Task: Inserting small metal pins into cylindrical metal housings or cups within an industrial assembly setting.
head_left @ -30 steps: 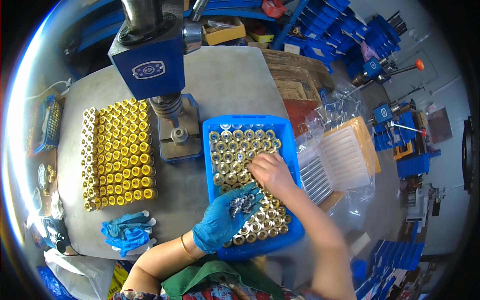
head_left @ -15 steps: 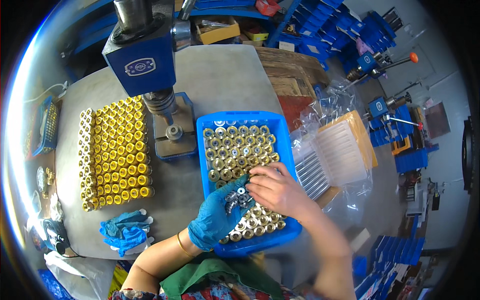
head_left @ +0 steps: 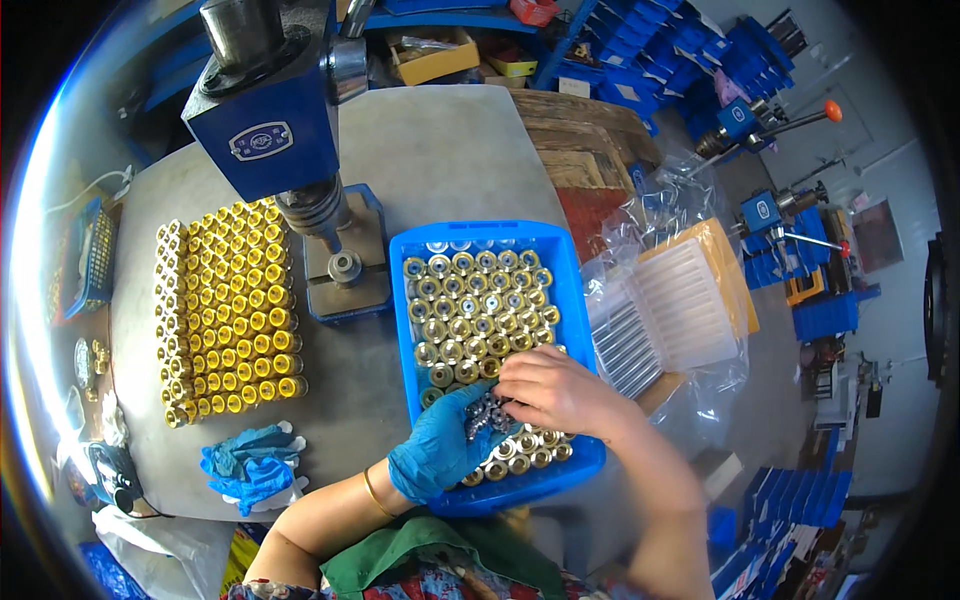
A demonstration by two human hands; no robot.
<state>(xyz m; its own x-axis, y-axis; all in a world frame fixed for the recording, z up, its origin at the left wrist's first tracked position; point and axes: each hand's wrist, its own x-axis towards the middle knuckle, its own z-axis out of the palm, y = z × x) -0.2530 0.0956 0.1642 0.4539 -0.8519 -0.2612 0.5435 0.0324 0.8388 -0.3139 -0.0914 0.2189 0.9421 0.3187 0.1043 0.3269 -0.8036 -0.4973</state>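
My left hand (head_left: 434, 450), in a blue glove, is cupped over the near half of a blue tray (head_left: 404, 330). A heap of small silvery metal parts (head_left: 487, 416) lies in its palm. Right beside it, my bare right hand (head_left: 556, 392) has its fingers bent together at the far edge of that heap; its fingertips are partly hidden, so what they pinch is not visible. Upright rows of round brass-coloured fittings (head_left: 484, 324) fill the tray under both hands. Some of those fittings show a small silvery or dark centre, others look hollow.
A blue bench press (head_left: 262, 150) stands beyond the tray on the left, with its base (head_left: 348, 285) close to it. Rows of yellow-topped cylinders (head_left: 235, 310) stand at the left. Crumpled blue gloves (head_left: 250, 465) lie nearer. Plastic-wrapped metal rods (head_left: 628, 345) sit right of the tray.
Both hands have shifted slightly toward me, the right one by more. The left palm has tilted, and the heap of metal parts shows more openly.
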